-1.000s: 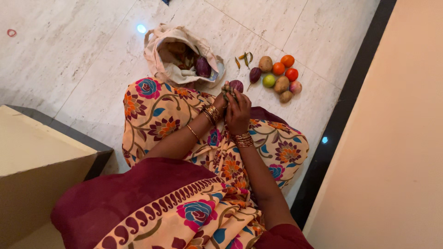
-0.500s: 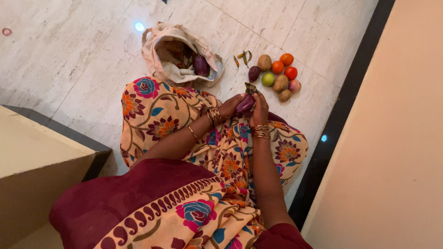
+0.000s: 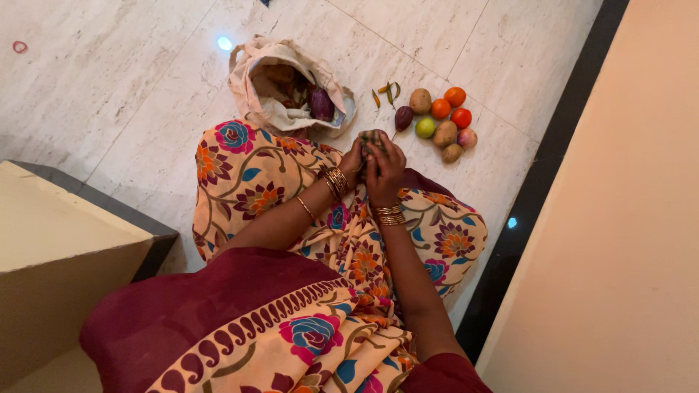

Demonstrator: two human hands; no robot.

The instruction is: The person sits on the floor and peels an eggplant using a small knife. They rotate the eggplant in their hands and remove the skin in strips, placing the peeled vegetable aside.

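Observation:
I sit on a pale marble floor in a floral garment. My left hand and my right hand are pressed together over my knees, both closed around a small purple eggplant; only its greenish stem end shows above the fingers. Just beyond my hands lies an open cream cloth bag with another eggplant and more vegetables inside. To the right of the bag lie several green chillies.
A cluster of vegetables rests on the floor at the right: an eggplant, potatoes, tomatoes, a green lime, an onion. A beige block stands left; a dark floor strip and a beige wall lie right.
Half a second ago my hands held the eggplant apart and further right, its purple body showing. Now they have closed together over it and shifted back left.

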